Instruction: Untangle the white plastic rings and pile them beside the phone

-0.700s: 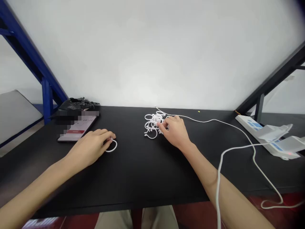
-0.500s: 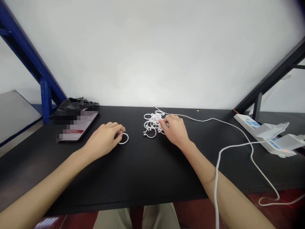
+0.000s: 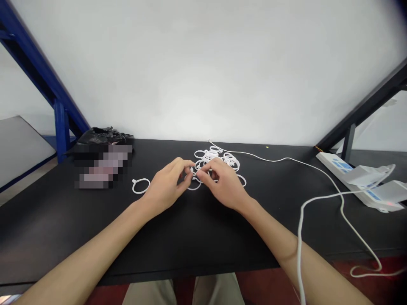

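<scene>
Just in front of the pile, my left hand [image 3: 168,184] and my right hand [image 3: 224,184] come almost together. A thin white plastic ring [image 3: 194,188] with a small knob at its end is pinched between the thumb and fingertips of both. Part of this ring is hidden by the fingers. Behind and beside the right hand lies a loose pile of similar white rings [image 3: 233,163]. One separate white ring [image 3: 142,193] rests on the black table [image 3: 197,237], to the left of my left hand.
A white cable [image 3: 280,159] runs from behind the pile to the right and crosses over my right forearm. On the right lies a white and blue power strip [image 3: 343,169] with plugs. A black plastic bag [image 3: 98,137] and a blurred flat item [image 3: 104,169] lie at the left.
My left hand has let go of a ring, now lying at the left, and moved right. My right hand has drawn a ring from the pile, and both hands now meet at it.
</scene>
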`<state>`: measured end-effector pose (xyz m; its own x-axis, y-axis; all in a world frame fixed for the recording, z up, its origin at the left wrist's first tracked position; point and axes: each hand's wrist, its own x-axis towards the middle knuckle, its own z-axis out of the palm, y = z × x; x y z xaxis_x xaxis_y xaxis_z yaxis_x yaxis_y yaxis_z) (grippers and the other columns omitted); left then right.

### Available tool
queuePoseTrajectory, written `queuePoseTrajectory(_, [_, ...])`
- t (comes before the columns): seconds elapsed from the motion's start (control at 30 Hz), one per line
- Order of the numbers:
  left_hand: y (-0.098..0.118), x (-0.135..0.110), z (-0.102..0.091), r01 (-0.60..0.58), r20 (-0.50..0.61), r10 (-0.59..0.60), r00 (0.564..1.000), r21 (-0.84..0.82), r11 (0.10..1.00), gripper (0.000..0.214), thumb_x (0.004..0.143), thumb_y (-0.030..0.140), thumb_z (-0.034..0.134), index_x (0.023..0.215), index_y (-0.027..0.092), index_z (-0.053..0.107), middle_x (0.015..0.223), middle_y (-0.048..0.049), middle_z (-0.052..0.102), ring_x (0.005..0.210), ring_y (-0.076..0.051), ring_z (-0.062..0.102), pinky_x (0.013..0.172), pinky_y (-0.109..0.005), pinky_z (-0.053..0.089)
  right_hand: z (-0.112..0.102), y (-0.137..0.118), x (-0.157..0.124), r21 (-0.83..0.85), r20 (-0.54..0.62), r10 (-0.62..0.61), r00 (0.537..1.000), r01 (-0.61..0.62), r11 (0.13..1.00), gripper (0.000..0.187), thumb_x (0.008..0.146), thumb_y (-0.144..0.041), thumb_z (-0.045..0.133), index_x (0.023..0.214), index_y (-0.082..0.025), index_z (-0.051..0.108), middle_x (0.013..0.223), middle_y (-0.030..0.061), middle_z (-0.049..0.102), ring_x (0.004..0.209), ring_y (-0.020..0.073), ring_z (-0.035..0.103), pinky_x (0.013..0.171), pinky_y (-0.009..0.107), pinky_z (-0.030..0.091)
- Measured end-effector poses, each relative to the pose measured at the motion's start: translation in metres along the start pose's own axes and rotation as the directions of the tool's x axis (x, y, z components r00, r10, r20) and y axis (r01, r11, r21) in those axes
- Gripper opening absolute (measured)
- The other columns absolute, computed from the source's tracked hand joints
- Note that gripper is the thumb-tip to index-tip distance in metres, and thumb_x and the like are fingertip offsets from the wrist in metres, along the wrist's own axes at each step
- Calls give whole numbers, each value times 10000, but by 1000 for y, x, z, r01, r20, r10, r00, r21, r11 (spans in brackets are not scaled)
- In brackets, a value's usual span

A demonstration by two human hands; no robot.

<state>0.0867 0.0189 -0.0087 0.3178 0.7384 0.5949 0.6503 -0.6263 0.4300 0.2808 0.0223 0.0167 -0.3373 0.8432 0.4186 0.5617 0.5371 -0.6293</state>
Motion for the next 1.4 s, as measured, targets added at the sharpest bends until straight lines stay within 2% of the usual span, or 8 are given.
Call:
queuePoseTrajectory(0.23, [13,5,-14,376,262,-292,920,-370,849,211,920,382,517,1020,208,585,787,17,606,580,-105,462,580,-248,395,2,-4,-2,469,288,152,946,-277,838,302,903,-485,571,829,-192,580,772,-17,600,570,83,494,551,245,370])
queuePoseTrajectory(0.37, [13,6,-24,535,596,-103,796,-614,581,258,887,419,559,810,176,602,687,12,544,569,-107,413,547,-260,336,3,-2,-4,652,465,70,883,-395,647,427,865,-565,586,689,-179,534,556,-61,450,490,72,376,507,240,322])
queuePoseTrajectory(0.53, [13,1,-17,527,608,70,790,-734,430,499,908,425,464,473,182,428,496,15,337,537,-122,308,564,-307,309,15,-7,-7,708,514,8,858,-430,560,601,887,-622,495,502,-209,291,489,-81,237,472,66,203,477,253,221])
queuePoseTrajectory(0.63, [11,3,-18,511,571,-38,820,-700,500,352,910,430,484,735,169,642,649,-21,542,608,-145,455,617,-306,401,11,-3,-3,703,419,79,905,-378,602,506,880,-567,530,552,-201,410,512,-67,342,467,76,288,472,248,265])
queuePoseTrajectory(0.73, [-1,5,-30,431,350,-279,894,-506,747,372,886,401,510,1202,228,600,1150,-75,642,894,-211,592,758,-343,487,-2,9,4,529,170,178,969,-242,813,311,887,-458,540,724,-193,562,649,-24,519,556,111,465,537,263,379])
queuePoseTrajectory(0.87, [-34,-4,-52,201,141,-239,961,243,949,362,848,289,438,1130,209,650,1151,-85,658,997,-282,574,927,-456,433,-18,35,15,-138,-252,19,968,-56,989,210,936,-339,491,879,-191,629,911,51,613,753,156,545,733,320,441])
queuePoseTrajectory(1.07, [-66,-20,-66,131,293,-317,902,515,847,284,863,347,417,892,223,670,989,-95,696,953,-328,602,815,-456,451,-16,66,23,-525,-224,61,973,-174,833,265,939,-318,485,1011,-175,697,1140,142,552,1017,282,537,836,403,453])
queuePoseTrajectory(1.4, [-67,-10,-73,184,362,-368,857,453,872,306,855,371,459,1031,248,678,1108,-77,693,1039,-314,613,819,-399,454,-15,69,22,-557,-138,182,974,-228,798,443,973,-441,408,1206,-157,656,1252,145,616,1175,317,490,987,458,393])
